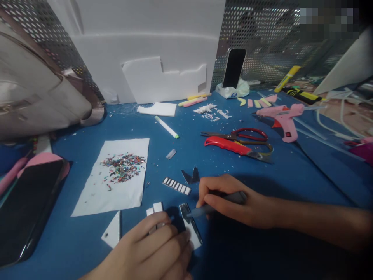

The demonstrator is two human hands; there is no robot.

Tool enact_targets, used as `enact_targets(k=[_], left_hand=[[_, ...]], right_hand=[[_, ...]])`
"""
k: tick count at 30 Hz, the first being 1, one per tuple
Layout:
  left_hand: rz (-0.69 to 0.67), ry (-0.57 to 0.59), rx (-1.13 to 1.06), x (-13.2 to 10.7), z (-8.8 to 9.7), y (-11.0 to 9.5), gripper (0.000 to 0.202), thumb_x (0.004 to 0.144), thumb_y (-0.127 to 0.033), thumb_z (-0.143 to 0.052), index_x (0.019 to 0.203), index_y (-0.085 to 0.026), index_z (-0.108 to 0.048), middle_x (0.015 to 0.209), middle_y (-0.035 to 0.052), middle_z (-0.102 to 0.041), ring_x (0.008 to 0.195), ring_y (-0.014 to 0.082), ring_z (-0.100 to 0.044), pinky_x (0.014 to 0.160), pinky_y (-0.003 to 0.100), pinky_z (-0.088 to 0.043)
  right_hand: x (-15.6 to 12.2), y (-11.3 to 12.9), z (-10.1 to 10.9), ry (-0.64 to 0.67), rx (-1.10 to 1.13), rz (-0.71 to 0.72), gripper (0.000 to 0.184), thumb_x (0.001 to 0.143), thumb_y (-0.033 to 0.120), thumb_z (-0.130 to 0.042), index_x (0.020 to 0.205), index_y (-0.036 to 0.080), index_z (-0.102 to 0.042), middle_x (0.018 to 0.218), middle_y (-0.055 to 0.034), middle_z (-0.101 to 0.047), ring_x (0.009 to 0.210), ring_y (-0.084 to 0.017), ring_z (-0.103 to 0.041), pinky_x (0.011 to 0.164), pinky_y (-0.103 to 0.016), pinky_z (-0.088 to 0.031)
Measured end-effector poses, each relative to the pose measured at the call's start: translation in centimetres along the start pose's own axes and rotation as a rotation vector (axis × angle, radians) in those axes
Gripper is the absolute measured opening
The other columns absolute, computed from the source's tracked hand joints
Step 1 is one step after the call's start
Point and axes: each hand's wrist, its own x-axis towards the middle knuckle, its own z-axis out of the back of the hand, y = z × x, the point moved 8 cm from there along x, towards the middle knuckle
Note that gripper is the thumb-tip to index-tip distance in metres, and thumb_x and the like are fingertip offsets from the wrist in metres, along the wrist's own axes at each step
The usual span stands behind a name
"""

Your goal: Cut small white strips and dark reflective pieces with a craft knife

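My right hand (pixel 233 202) is closed round a grey pen (pixel 217 205), whose tip rests on a small white foam piece with a dark strip (pixel 190 225) on the blue table. My left hand (pixel 151 252) lies with fingers curled over that piece, pressing it down from the near side. Two small white blocks (pixel 154 209) show just above the left fingers. A striped black-and-white strip (pixel 176 186) and dark cut shapes (pixel 190 175) lie just beyond the hands.
A white sheet with glitter bits (pixel 116 175) lies left, a white triangle (pixel 112 231) near it, a dark tablet (pixel 26 210) far left. Red scissors (pixel 247 135), a red cutter (pixel 233 147), a pink glue gun (pixel 282 116), a marker (pixel 166 127), an upright phone (pixel 233 68).
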Motion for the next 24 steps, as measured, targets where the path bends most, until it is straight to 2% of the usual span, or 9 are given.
enact_targets(k=[3, 6, 12, 15, 19, 24], left_hand=[[0.015, -0.008, 0.003, 0.08, -0.19, 0.18, 0.031, 0.098, -0.021, -0.037, 0.095, -0.015, -0.068, 0.086, -0.0002, -0.068, 0.084, 0.0112, -0.06, 0.097, 0.032, -0.042], [0.008, -0.01, 0.003, 0.09, -0.26, 0.08, 0.031, 0.097, -0.02, -0.037, 0.096, -0.015, -0.068, 0.086, -0.0006, -0.068, 0.083, 0.0111, -0.06, 0.098, 0.032, -0.041], [0.022, -0.011, 0.02, 0.28, 0.24, -0.08, 0.028, 0.097, -0.019, -0.04, 0.095, -0.015, -0.068, 0.089, -0.0006, -0.068, 0.085, 0.0112, -0.061, 0.099, 0.032, -0.04], [0.007, -0.008, 0.006, 0.15, 0.09, -0.06, 0.029, 0.097, -0.02, -0.039, 0.096, -0.015, -0.068, 0.088, -0.001, -0.068, 0.084, 0.011, -0.06, 0.101, 0.032, -0.037], [0.008, 0.01, 0.006, -0.05, -0.23, 0.09, 0.03, 0.097, -0.021, -0.038, 0.096, -0.015, -0.068, 0.088, -0.0006, -0.068, 0.085, 0.011, -0.06, 0.1, 0.032, -0.039], [0.019, 0.003, 0.007, -0.12, -0.17, 0.13, 0.03, 0.097, -0.021, -0.039, 0.097, -0.015, -0.068, 0.088, -0.0008, -0.069, 0.086, 0.011, -0.06, 0.1, 0.032, -0.04]], right_hand=[[-0.11, 0.07, -0.2, 0.027, 0.018, 0.024, 0.03, 0.097, 0.028, -0.037, 0.081, 0.014, -0.058, 0.071, -0.0001, -0.053, 0.064, -0.01, -0.049, 0.058, -0.021, -0.038], [-0.07, -0.12, 0.2, -0.019, 0.002, 0.005, 0.027, 0.096, 0.027, -0.039, 0.083, 0.015, -0.059, 0.074, -0.0009, -0.055, 0.067, -0.011, -0.05, 0.06, -0.022, -0.039], [0.05, 0.15, 0.05, 0.015, 0.042, 0.038, 0.032, 0.097, 0.027, -0.036, 0.078, 0.014, -0.058, 0.07, -0.0006, -0.054, 0.064, -0.01, -0.051, 0.059, -0.021, -0.039], [0.08, 0.04, 0.44, -0.032, 0.019, 0.02, 0.028, 0.096, 0.025, -0.038, 0.08, 0.014, -0.058, 0.072, -0.0006, -0.054, 0.065, -0.01, -0.05, 0.06, -0.022, -0.039], [-0.01, 0.27, -0.1, 0.031, 0.028, 0.056, 0.032, 0.097, 0.028, -0.037, 0.079, 0.013, -0.059, 0.072, -0.0012, -0.056, 0.066, -0.01, -0.052, 0.061, -0.022, -0.04], [0.02, -0.13, 0.08, 0.001, 0.015, 0.029, 0.029, 0.097, 0.028, -0.038, 0.082, 0.014, -0.059, 0.072, -0.0006, -0.055, 0.065, -0.01, -0.05, 0.059, -0.022, -0.039]])
